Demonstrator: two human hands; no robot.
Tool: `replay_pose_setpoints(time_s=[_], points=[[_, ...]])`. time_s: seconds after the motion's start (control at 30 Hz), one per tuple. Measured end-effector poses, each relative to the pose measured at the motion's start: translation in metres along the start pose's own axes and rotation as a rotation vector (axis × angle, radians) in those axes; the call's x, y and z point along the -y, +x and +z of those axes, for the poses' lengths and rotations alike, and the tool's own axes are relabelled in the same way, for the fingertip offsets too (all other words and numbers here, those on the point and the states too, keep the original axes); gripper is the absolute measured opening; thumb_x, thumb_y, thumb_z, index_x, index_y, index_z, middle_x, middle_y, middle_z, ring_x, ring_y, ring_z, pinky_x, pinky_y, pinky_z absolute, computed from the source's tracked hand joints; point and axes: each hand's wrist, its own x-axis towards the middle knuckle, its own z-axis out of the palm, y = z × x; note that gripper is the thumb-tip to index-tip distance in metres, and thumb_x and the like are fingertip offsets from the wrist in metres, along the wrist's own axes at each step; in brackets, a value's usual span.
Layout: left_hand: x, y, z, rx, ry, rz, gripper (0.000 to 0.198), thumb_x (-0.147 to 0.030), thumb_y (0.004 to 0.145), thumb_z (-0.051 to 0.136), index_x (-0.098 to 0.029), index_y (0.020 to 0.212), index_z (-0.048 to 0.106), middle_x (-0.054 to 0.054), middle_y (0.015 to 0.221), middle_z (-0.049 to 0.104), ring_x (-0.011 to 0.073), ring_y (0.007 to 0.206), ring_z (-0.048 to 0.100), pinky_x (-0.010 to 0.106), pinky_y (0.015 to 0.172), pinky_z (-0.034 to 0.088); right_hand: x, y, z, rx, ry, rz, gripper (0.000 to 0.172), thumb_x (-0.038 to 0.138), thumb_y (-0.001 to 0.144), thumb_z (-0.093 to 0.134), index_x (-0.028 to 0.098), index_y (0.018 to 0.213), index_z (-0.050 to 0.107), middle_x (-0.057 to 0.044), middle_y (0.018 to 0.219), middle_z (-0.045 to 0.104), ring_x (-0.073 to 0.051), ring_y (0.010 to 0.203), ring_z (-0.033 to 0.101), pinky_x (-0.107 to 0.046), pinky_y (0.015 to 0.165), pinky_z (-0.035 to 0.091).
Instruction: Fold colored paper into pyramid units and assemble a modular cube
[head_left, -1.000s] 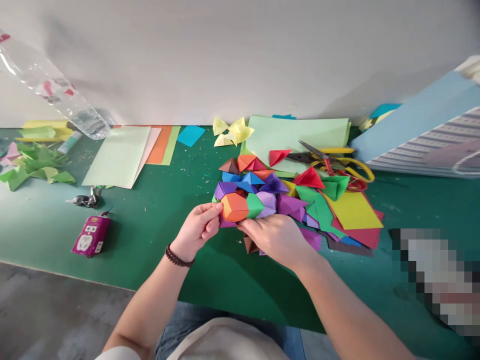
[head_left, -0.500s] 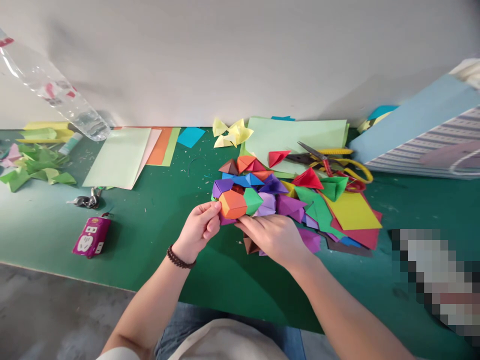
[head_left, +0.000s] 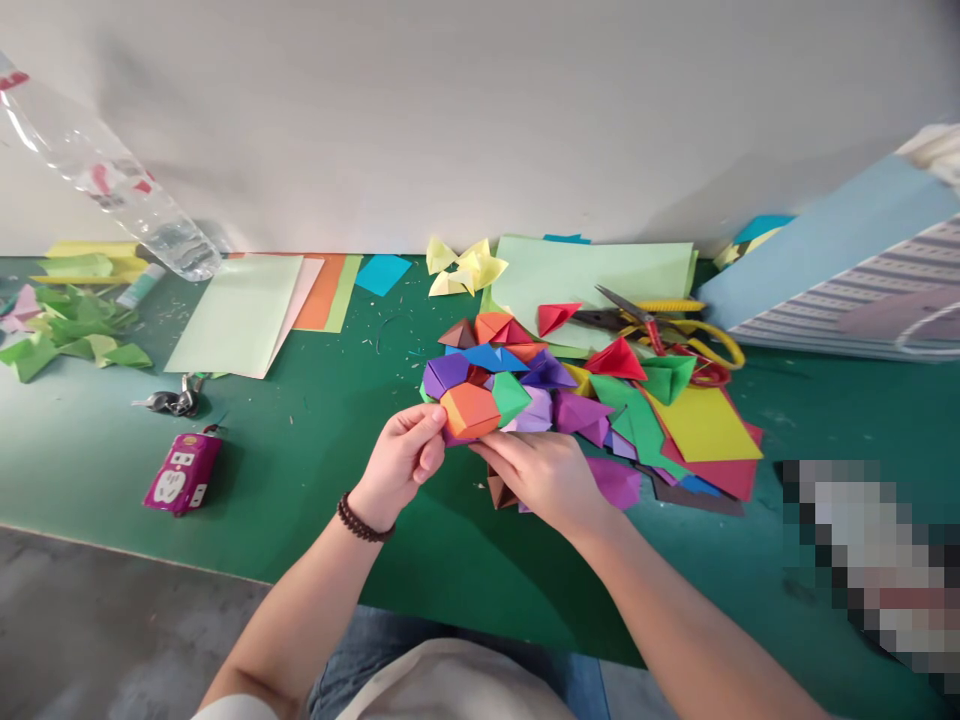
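Here's the left hand (head_left: 401,465), fingers curled and thumb on top, pinching an orange folded unit (head_left: 470,410) at the edge of a modular origami ball (head_left: 499,395). The right hand (head_left: 544,478) comes in flat, its fingers spread across the near side and pressing on the paper. The ball sits just above the counter (head_left: 315,470), bristling with purple, green, blue and lilac points, and where it ends and the loose pile behind it begins is hard to call. The hands hide its underside.

Left of the ball, a magenta pouch (head_left: 182,473) shows a printed socket face, with no words I can read, and a bunch of keys (head_left: 169,403) lies near it. Further left and up, a clear plastic bottle (head_left: 112,175) hangs over the counter, its red-marked label too crumpled to read.

Right of the ball are yellow-handled scissors (head_left: 652,325) and a sheet of yellow paper (head_left: 701,425). Further right, a striped paper bag (head_left: 840,280) is cut off by the frame, and a pixelated blur (head_left: 862,560) hides whatever sits in the lower corner.
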Motion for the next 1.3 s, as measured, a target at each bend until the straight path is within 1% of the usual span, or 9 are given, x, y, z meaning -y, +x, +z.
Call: replay_pose_setpoints(time_s=[0.13,0.23,0.3,0.37,0.47,0.53,0.83,1.0,1.3], points=[[-0.001,-0.001,0.002,0.003,-0.036,0.069,0.03,-0.04,0.081,0.072,-0.016,0.073,0.056,-0.01,0.035,0.039,0.0022,0.028,0.023,0.016,0.031,0.016,0.004,-0.002,-0.002,0.017,0.303,0.215,0.029,0.038,0.095,0.054,0.019,0.101,0.075,-0.002,0.054,0.068,-0.015,0.045,0.06,-0.028,0.048,0.039],[-0.001,-0.002,0.002,0.004,-0.07,0.108,0.027,-0.038,0.083,0.071,-0.017,0.074,0.056,-0.011,0.035,0.04,0.0023,0.028,0.024,0.015,0.032,0.018,0.011,0.0,-0.007,0.035,0.736,0.55,0.033,0.045,0.093,0.055,0.022,0.109,0.072,0.0,0.053,0.067,-0.013,0.039,0.057,-0.025,0.042,0.045],[0.0,-0.003,0.002,0.018,-0.078,0.124,0.027,-0.038,0.083,0.07,-0.017,0.075,0.057,-0.01,0.034,0.04,0.0024,0.027,0.025,0.015,0.033,0.02,0.016,0.003,-0.008,0.008,1.034,0.757,0.038,0.053,0.088,0.06,0.021,0.104,0.072,0.002,0.051,0.065,-0.011,0.032,0.052,-0.022,0.032,0.041],[0.003,-0.002,0.001,0.042,-0.064,0.135,0.027,-0.04,0.083,0.07,-0.017,0.077,0.059,-0.01,0.034,0.041,0.0023,0.026,0.027,0.015,0.032,0.021,0.019,0.007,-0.007,-0.035,1.288,0.86,0.041,0.059,0.079,0.067,0.018,0.085,0.072,0.002,0.047,0.063,-0.008,0.027,0.047,-0.018,0.026,0.034],[0.01,-0.002,0.001,0.071,-0.003,0.14,0.029,-0.044,0.083,0.07,-0.016,0.081,0.062,-0.01,0.035,0.044,0.0024,0.025,0.029,0.014,0.031,0.022,0.023,0.012,-0.005,-0.058,1.561,0.886,0.049,0.059,0.073,0.074,0.015,0.054,0.059,0.003,0.037,0.056,-0.004,0.022,0.038,-0.014,0.024,0.029],[0.014,-0.002,0.0,0.076,0.047,0.143,0.03,-0.046,0.084,0.068,-0.016,0.083,0.064,-0.01,0.035,0.045,0.0027,0.025,0.031,0.013,0.029,0.022,0.023,0.013,-0.003,-0.066,1.688,0.901,0.051,0.054,0.072,0.077,0.016,0.049,0.053,0.005,0.034,0.052,-0.002,0.02,0.033,-0.012,0.024,0.029],[0.022,-0.005,0.002,0.062,0.18,0.2,0.032,-0.047,0.085,0.066,-0.015,0.082,0.065,-0.008,0.037,0.051,0.0037,0.025,0.038,0.011,0.027,0.027,0.019,0.006,0.005,-0.089,1.979,0.889,0.032,0.039,0.075,0.08,0.017,0.067,0.058,0.01,0.041,0.055,0.0,0.021,0.031,-0.009,0.025,0.029],[0.025,-0.006,0.003,0.062,0.194,0.271,0.03,-0.045,0.087,0.065,-0.016,0.085,0.065,-0.007,0.039,0.055,0.0038,0.026,0.042,0.011,0.028,0.029,0.023,0.006,0.003,-0.061,2.17,0.852,0.028,0.035,0.08,0.076,0.018,0.065,0.06,0.014,0.038,0.044,0.001,0.023,0.016,-0.008,0.026,0.027],[0.023,-0.009,0.008,0.09,0.248,0.277,0.031,-0.044,0.088,0.063,-0.016,0.076,0.06,-0.005,0.042,0.058,0.0035,0.028,0.045,0.01,0.031,0.034,0.021,0.003,0.006,-0.07,2.2,0.887,0.024,0.031,0.089,0.065,0.018,0.069,0.067,0.014,0.037,0.037,-0.001,0.024,0.007,-0.01,0.024,0.023]])
